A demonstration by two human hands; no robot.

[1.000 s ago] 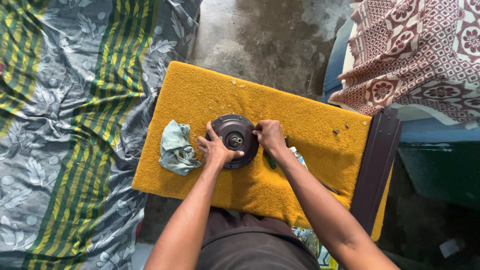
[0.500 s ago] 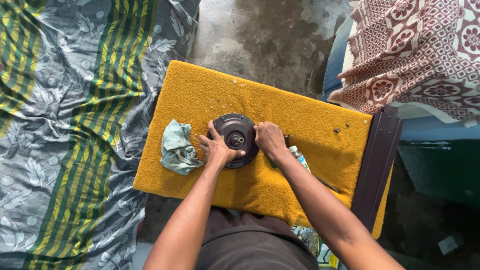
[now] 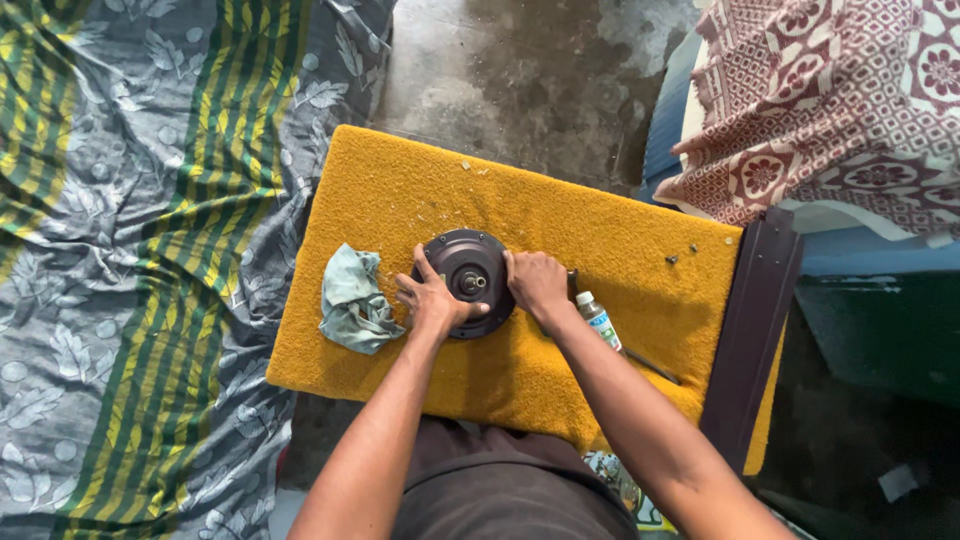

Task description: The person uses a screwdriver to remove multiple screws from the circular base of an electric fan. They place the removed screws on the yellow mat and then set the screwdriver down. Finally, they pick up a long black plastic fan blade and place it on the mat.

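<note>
While both hands are bearing on it, the round dark motor housing (image 3: 468, 280) is lying flat near the middle of the yellow padded bench (image 3: 600, 225), its short metal shaft (image 3: 474, 283) pointing up from the centre. The left hand (image 3: 432, 298) is resting on the housing's near left edge, its grip spread wide, with the thumb reaching toward the shaft and the fingers fanning over the rim. The right hand (image 3: 538, 282) is pressing against the housing's right edge, its grip curling closed around the rim; what the fingertips are pinching there is hidden. A crumpled pale green rag (image 3: 353, 298) is lying on the bench just left of the left hand. A small clear bottle with a green cap (image 3: 598, 319) is lying just right of the right wrist. A grey and green striped bedsheet (image 3: 140, 250) is spreading out to the left of the bench, and a red patterned cloth (image 3: 840, 110) is hanging at the upper right.
</note>
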